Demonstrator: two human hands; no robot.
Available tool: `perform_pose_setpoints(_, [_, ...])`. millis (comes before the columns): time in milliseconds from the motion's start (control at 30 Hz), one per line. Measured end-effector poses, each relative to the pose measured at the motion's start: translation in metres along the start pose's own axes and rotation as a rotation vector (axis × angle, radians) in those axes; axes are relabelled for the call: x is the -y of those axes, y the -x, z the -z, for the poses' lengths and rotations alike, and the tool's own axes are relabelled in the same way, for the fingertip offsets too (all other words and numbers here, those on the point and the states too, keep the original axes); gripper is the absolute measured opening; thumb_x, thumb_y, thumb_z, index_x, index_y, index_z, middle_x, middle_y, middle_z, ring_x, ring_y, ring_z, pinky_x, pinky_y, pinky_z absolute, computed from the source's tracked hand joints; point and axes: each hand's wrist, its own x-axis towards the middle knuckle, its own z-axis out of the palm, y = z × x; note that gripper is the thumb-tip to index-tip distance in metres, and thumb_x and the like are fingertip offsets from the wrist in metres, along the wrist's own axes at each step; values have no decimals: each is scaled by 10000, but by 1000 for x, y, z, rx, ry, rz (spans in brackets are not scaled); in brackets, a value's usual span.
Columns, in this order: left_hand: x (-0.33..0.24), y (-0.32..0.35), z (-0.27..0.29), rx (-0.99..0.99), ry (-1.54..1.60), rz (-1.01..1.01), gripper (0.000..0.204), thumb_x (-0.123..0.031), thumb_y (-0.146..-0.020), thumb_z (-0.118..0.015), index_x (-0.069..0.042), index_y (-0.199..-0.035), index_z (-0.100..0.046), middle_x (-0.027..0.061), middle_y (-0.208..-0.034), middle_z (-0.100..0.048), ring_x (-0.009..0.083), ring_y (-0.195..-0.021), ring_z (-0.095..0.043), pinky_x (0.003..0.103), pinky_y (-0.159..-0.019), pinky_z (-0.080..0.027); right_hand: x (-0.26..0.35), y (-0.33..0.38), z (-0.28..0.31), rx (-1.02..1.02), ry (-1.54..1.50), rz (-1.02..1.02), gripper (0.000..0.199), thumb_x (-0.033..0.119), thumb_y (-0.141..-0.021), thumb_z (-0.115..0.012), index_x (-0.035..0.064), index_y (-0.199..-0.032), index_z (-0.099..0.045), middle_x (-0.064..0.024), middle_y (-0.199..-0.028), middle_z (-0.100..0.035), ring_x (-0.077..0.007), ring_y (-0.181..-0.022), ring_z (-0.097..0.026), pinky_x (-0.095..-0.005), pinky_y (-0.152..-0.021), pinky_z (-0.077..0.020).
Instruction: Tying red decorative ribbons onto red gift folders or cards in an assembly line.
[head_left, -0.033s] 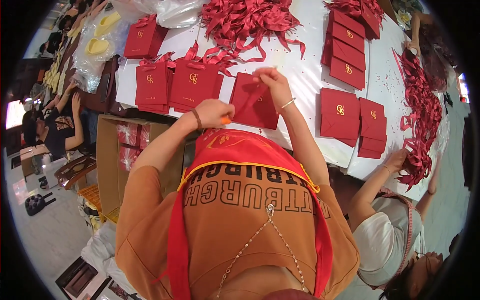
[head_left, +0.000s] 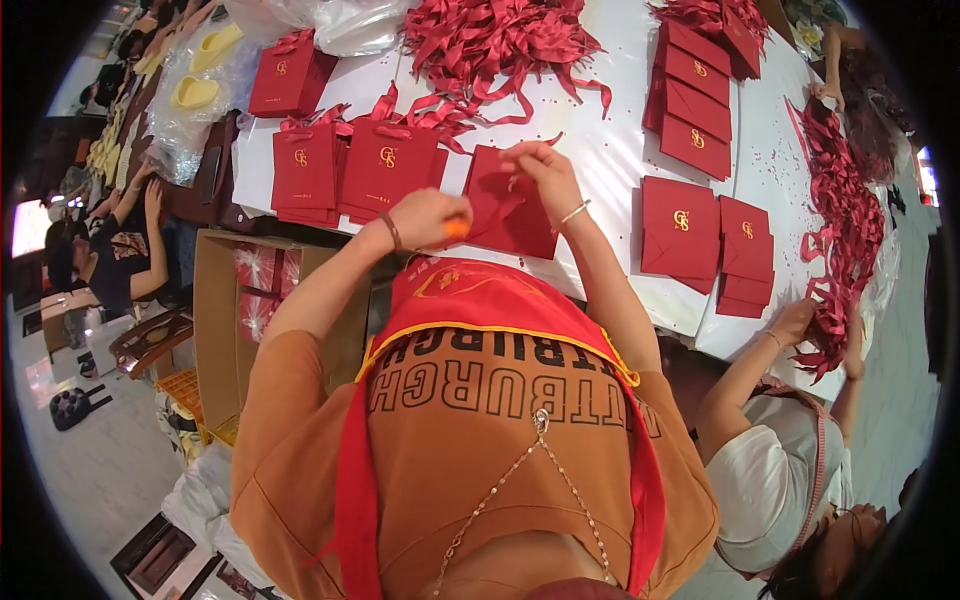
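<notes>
A dark red paper bag [head_left: 540, 232] lies flat on the table in front of me, partly under my hands. My left hand [head_left: 428, 218], slightly blurred, is closed at the bag's left edge around a small orange thing [head_left: 457, 229] whose kind I cannot make out. Above the bag, my right hand [head_left: 545, 178] pinches a red ribbon [head_left: 556, 139], whose tip sticks out past the fingers. Between the hands, the ribbon's course is hard to follow against the red bag. Finished-looking red bags with ribbon handles [head_left: 388, 165] stand just left of it.
A heap of red ribbons [head_left: 490, 40] covers the table's far middle. Stacks of red bags [head_left: 680, 228] lie to the right, before another ribbon pile [head_left: 840, 230] handled by a co-worker [head_left: 790, 325]. An open cardboard box [head_left: 222, 330] stands at my left.
My left hand has shifted slightly up and right with the orange thing. My right hand has moved a little left and down; the ribbon no longer stretches straight between them.
</notes>
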Motion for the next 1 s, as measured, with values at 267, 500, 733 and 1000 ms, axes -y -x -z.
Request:
perform_pose_setpoints(267, [5, -53, 5, 129, 1004, 453, 324, -285, -895, -461, 9, -857, -593, 45, -817, -594, 107, -754, -554, 226, -684, -442, -32, 26, -28, 240, 404, 50, 142, 44, -828, -444, 0, -862, -574, -49, -787, -583, -127, -763, -552, -244, -725, -441])
perform_pose_setpoints(500, [43, -42, -9, -317, 1740, 103, 254, -198, -871, -457, 31, -934, -547, 186, -983, -592, 257, -888, -583, 358, -815, -465, -19, 33, -27, 283, 616, 210, 203, 147, -807, -554, 44, -980, -571, -66, -875, -612, -119, -805, -570, -246, -717, -450])
perform_pose_setpoints(733, [38, -25, 21, -613, 1782, 115, 110, -95, -838, -481, -39, -905, -548, 162, -948, -612, 176, -788, -600, 255, -656, -487, -25, -5, 6, -194, 1379, 572, 379, 341, -693, -659, 85, -965, -596, -90, -942, -561, -259, -876, -513, -373, -745, -399])
perform_pose_setpoints(1000, [35, -37, 3, -472, 1487, 286, 162, 14, -810, -434, -5, -929, -543, 109, -747, -563, 73, -478, -444, 164, -415, -317, -40, 4, 0, -135, 1699, 478, 536, 440, -591, -711, 99, -984, -586, -64, -984, -510, -240, -941, -454, -362, -763, -358])
